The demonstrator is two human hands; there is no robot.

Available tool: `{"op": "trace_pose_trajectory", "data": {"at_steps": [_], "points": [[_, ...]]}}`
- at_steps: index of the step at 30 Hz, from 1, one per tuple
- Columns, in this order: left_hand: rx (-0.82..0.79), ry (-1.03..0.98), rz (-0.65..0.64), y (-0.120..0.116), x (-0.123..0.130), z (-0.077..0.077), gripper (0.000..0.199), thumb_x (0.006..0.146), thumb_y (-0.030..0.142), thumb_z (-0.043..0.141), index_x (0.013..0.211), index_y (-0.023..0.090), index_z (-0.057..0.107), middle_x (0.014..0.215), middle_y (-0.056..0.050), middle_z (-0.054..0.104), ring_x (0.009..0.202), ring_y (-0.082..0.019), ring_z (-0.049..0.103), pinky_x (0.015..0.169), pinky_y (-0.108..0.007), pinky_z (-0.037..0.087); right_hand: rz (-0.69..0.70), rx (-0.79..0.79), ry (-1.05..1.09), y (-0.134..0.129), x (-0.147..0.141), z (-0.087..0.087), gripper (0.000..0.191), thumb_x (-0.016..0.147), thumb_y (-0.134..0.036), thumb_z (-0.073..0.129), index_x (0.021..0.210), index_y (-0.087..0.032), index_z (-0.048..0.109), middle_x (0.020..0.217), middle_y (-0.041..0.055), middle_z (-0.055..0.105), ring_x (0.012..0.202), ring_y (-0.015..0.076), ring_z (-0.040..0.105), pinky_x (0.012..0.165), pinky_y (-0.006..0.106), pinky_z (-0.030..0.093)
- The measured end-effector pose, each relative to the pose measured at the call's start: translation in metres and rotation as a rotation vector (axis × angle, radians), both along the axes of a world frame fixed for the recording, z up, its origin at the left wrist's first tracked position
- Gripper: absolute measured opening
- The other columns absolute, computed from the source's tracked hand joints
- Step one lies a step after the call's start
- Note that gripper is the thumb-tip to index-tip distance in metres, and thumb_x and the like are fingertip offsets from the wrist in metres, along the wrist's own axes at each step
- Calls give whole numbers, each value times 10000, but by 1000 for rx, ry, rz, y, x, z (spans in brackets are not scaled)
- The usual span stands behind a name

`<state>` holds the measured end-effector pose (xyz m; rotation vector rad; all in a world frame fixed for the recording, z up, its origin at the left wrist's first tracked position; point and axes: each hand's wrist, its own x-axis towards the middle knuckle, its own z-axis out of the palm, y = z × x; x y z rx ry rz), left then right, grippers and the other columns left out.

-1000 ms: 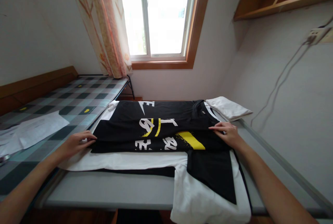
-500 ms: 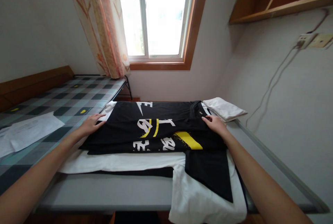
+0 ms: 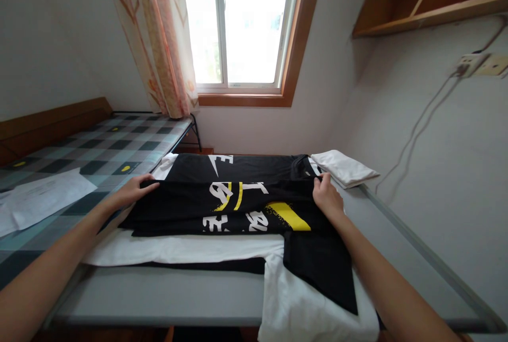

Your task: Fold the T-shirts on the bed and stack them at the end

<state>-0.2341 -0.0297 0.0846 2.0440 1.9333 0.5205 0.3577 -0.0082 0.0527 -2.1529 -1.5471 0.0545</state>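
A black T-shirt (image 3: 190,204) with white lettering and a yellow stripe lies across the table, its collar to the right. My left hand (image 3: 135,192) pinches the shirt near its hem on the left. Near the collar, my right hand (image 3: 328,196) grips the cloth with closed fingers. Between the two hands the fabric is drawn into a straight raised edge. One black sleeve hangs toward me over a white garment (image 3: 186,248), which lies beneath the shirt and droops past the table's front edge.
The grey table (image 3: 170,294) has a raised rim by the right wall. A bed with a checked sheet (image 3: 91,146) stands left, with white papers (image 3: 51,199) on it. Ahead are a curtain (image 3: 159,40) and window; a wooden shelf (image 3: 428,19) hangs upper right.
My fingers have closed on the black T-shirt at both ends. The cloth between my hands has risen slightly and pulled into a straight fold line.
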Motion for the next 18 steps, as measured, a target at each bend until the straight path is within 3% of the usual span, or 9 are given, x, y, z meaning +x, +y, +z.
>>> {"op": "trace_pose_trajectory", "data": {"at_steps": [4, 8, 14, 18], "points": [[72, 82, 132, -11, 6, -5, 490, 812, 596, 452, 1001, 168, 600, 967, -75, 695, 888, -229, 619, 797, -293, 469, -2, 28, -76, -6, -13, -1, 427, 992, -373, 247, 1290, -135, 438, 974, 178, 684, 823, 289, 659, 738, 383, 451], [115, 285, 278, -10, 18, -3, 414, 904, 501, 404, 1127, 194, 569, 974, -89, 695, 869, -254, 653, 752, -307, 453, 0, 119, -100, 10, -11, 8, 429, 993, -366, 243, 1283, -118, 439, 924, 180, 679, 804, 295, 654, 704, 367, 446], [193, 349, 341, 33, 40, 8, 444, 943, 498, 365, 1172, 185, 581, 1025, -126, 700, 942, -289, 657, 750, -324, 459, 12, 171, 2, 70, 1, 25, 427, 978, -355, 266, 1284, -118, 447, 999, 198, 668, 852, 306, 643, 742, 390, 454], [16, 367, 365, 61, 52, -2, 433, 911, 464, 417, 1204, 205, 605, 1096, -143, 685, 992, -322, 640, 763, -356, 461, 81, 111, 89, 100, 9, 22, 400, 896, -319, 459, 1240, -120, 501, 1054, 186, 661, 939, 288, 625, 820, 374, 460]]}}
